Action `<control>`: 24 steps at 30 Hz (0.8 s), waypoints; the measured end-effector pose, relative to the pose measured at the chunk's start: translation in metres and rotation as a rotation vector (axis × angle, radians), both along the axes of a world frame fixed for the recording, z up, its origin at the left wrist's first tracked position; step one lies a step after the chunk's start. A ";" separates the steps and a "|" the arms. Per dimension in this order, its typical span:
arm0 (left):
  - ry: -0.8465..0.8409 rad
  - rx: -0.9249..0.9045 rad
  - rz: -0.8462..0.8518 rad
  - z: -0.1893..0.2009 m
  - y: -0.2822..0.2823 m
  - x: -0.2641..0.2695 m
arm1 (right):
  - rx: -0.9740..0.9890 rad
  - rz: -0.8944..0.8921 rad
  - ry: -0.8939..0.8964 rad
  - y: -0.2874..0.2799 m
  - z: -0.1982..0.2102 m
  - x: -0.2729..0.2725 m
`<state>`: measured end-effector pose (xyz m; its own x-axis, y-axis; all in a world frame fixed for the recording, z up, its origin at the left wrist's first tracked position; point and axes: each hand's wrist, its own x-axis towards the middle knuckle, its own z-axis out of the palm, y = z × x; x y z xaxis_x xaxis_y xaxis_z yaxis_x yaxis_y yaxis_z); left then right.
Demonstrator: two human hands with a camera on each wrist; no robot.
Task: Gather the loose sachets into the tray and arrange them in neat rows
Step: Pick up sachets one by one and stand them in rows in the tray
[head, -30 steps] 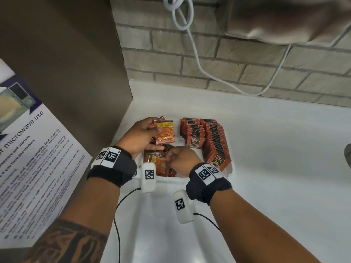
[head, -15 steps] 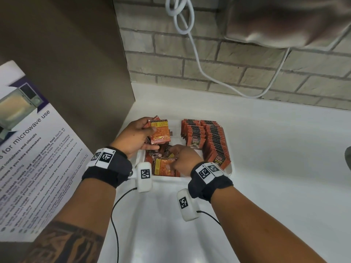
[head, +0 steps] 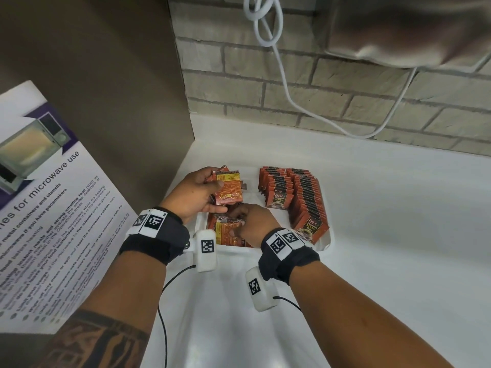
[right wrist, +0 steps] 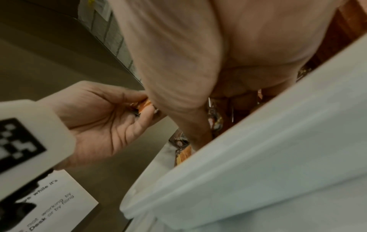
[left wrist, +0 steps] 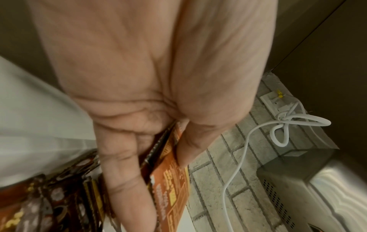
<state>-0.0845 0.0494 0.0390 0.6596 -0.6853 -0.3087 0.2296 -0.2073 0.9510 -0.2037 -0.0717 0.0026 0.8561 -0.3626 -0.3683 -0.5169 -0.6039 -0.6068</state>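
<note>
A white tray [head: 326, 241] sits on the white counter. Its right part holds two upright rows of red-orange sachets [head: 292, 192]. My left hand [head: 198, 193] holds a small stack of orange sachets [head: 229, 189] above the tray's left back corner, thumb on top; the same held stack [left wrist: 168, 185] shows in the left wrist view. My right hand [head: 252, 221] reaches into the tray's left front and pinches a loose sachet [head: 225, 232] from the jumbled pile there. In the right wrist view the tray rim [right wrist: 258, 153] hides most of the fingers.
A brown panel [head: 106, 88] with a microwave-use notice [head: 39, 213] stands close on the left. A brick wall [head: 345, 91] with a white cable [head: 287, 83] runs behind. A metal appliance [head: 411, 27] hangs at upper right. White counter [head: 398, 235] extends to the right.
The left hand has kept its stack and risen slightly. The right hand has shifted among the loose sachets at the tray's left front and taken hold of one.
</note>
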 end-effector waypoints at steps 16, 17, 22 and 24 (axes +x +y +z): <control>-0.025 -0.030 0.104 0.004 -0.006 0.008 | 0.100 -0.162 -0.200 -0.035 0.034 -0.043; -0.039 -0.020 0.116 0.003 -0.007 0.008 | 0.110 -0.186 -0.228 -0.043 0.039 -0.049; -0.104 0.001 0.048 -0.003 -0.019 -0.009 | 0.443 -0.359 -0.403 -0.066 0.056 -0.072; -0.063 -0.044 -0.017 -0.003 -0.028 -0.021 | 0.602 -0.428 -0.475 -0.068 0.055 -0.073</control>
<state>-0.1058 0.0212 0.0362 0.6650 -0.7085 -0.2365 0.1659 -0.1686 0.9716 -0.2765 -0.1394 0.0581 0.8022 -0.5466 -0.2401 -0.2378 0.0764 -0.9683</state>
